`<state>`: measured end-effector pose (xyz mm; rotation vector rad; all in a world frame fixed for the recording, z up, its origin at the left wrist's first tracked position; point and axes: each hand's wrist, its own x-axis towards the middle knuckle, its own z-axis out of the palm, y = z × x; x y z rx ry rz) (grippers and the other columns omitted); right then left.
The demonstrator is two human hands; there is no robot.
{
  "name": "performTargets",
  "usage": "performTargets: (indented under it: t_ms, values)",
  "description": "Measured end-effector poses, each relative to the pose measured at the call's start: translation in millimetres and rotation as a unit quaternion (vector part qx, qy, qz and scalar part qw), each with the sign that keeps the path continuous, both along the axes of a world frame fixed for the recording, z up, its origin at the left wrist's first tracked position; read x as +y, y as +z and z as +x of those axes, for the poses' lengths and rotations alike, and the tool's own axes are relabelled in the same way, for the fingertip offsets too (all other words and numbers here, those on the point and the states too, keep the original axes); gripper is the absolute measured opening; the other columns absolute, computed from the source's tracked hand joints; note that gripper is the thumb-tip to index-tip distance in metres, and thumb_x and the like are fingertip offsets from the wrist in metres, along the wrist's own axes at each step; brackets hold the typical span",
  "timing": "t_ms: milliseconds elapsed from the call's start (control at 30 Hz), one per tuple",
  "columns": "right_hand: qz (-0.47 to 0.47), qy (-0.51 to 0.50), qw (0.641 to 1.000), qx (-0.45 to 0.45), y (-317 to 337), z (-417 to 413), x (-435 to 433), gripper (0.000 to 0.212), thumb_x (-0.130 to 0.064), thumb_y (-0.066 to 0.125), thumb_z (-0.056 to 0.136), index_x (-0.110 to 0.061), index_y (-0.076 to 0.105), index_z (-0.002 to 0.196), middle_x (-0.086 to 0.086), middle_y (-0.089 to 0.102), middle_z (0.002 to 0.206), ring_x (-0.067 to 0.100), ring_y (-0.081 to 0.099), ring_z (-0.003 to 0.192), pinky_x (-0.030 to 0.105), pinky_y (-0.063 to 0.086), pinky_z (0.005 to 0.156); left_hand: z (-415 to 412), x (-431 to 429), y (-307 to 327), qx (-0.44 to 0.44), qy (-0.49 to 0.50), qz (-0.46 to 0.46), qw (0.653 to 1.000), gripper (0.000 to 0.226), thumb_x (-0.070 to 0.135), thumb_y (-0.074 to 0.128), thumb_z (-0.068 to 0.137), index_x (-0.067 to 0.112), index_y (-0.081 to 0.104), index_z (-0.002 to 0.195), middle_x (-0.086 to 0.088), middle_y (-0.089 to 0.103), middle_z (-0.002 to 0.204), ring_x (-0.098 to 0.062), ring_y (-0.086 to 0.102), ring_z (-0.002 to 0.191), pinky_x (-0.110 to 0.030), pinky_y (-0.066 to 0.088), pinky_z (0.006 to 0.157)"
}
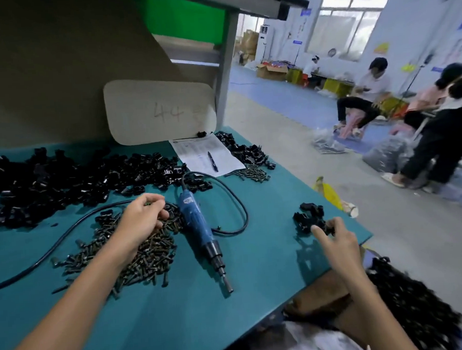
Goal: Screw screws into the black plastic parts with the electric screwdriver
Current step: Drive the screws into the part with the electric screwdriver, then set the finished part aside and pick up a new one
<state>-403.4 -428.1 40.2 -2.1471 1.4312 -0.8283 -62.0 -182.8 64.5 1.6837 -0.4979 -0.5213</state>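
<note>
L hand (143, 217) sits on the screw pile (148, 254), centre-left of the teal table (269, 258). Its fingers curl down into the screws; can't tell if any are held. R hand (335, 240), near the right edge, pinches 1 black plastic part (324, 226) btwn thumb & fingers, beside a small cluster (307, 216) of the same. Electric screwdriver (197, 224) lies flat btwn the 2 hands, untouched, bit toward the person. Its cord (239, 201) loops behind. Big heap of black parts (64, 181) at back-left.

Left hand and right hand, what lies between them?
In the head view, the blue electric screwdriver and its looped black cord, then bare mat.
</note>
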Motion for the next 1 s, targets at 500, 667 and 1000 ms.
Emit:
performTargets:
  t_ms: [500,667,1000]
  values:
    - [-0.007,-0.023,0.987,0.156,-10,62,-81,0.037,-0.050,0.057,0.100,-0.021,0.063,0.122,0.014,0.032,0.157,0.039,0.027,0.142,0.048,0.025,0.115,15,2,-12,-0.019,0.017,0.021,0.999,0.015,0.023,0.052,0.104,0.026,0.067,0.103,-0.004,0.070,0.087,-0.018,0.059,0.071,-0.031,0.049,0.064]
    - [0.002,-0.044,0.981,0.190,-14,67,-80,0.045,-0.049,0.044,0.104,-0.020,0.062,0.133,0.016,0.040,0.154,0.040,0.033,0.138,0.047,0.028,0.115,24,10,-17,-0.017,0.037,0.026,0.999,0.015,0.023,0.052,0.104,0.025,0.067,0.103,-0.005,0.070,0.088,-0.021,0.060,0.074,-0.035,0.050,0.069]
    - [-0.050,-0.057,0.982,0.175,0,79,-61,0.047,-0.044,0.061,0.098,-0.013,0.060,0.134,0.019,0.045,0.150,0.041,0.036,0.137,0.051,0.028,0.114,42,38,-21,-0.046,0.112,0.040,0.992,0.016,0.019,0.050,0.104,0.023,0.065,0.101,-0.004,0.069,0.091,-0.021,0.055,0.070,-0.037,0.046,0.063]
